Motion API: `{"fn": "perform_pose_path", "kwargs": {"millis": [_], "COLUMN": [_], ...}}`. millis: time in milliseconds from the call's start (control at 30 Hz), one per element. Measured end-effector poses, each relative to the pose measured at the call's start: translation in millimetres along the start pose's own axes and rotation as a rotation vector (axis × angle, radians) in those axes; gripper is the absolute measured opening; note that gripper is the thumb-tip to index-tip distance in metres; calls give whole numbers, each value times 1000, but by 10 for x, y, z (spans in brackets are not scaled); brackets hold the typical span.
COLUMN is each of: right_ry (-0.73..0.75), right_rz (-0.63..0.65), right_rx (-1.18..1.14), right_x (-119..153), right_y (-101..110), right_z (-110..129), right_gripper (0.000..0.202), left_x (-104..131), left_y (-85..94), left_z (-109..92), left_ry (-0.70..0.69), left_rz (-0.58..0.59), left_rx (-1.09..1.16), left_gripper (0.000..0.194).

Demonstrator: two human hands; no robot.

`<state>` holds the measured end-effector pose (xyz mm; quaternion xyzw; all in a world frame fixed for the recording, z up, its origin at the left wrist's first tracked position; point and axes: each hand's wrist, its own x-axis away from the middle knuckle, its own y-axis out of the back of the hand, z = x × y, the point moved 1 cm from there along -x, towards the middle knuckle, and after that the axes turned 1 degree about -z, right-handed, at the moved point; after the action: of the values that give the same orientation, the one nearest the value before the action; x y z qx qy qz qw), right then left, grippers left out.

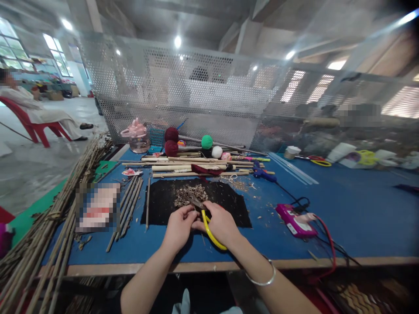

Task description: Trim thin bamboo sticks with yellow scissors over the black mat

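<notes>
Scissors in my right hand, over a small heap of clippings.
My right hand (222, 226) grips the yellow-handled scissors (208, 231), the blades angled toward the pile of brown clippings (187, 194) on the black cloth (231, 203). My left hand (178, 226) is just beside the blades, fingers curled in — I cannot tell whether they pinch anything. The cloth lies on the blue tabletop (262, 237), with a thin stick (147, 204) along its left side and more brown sticks (128, 208) farther left. Beyond the cloth are pale rods (170, 168), then dark red balls (171, 134), a green ball (207, 141) and a white ball (217, 152). A blue glue gun (264, 174) lies to the right — nearer me, a purple box (297, 223) with cables.
</notes>
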<state>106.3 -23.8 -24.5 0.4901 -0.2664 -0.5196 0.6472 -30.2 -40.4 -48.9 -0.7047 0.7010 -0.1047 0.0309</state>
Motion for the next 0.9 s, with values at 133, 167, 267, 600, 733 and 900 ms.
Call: {"fn": "perform_pose_path", "kwargs": {"millis": [133,167,267,600,733,900], "right_ry": [-5,-6,-24,-23,-32,-51], "right_rz": [-11,-15,-23,-1,29,22], "right_rx": [-34,-38,-38,-62,-81,-48], "right_x": [2,2,-2,-18,-23,16], "right_y": [5,6,14,30,14,51], "right_z": [9,11,6,-27,-57,-48], "right_gripper": [49,50,52,62,58,58], "left_x": [47,53,49,21,31,27], "left_y": [15,15,5,-19,-20,-26], "left_z": [-7,-17,-42,-6,-22,-26], "left_ry": [88,95,139,118,134,127], "left_rz": [-73,-70,-26,42,4,-7], "left_rx": [-8,-7,-10,-97,-121,-121], "left_gripper": [40,40,39,35,36,36]}}
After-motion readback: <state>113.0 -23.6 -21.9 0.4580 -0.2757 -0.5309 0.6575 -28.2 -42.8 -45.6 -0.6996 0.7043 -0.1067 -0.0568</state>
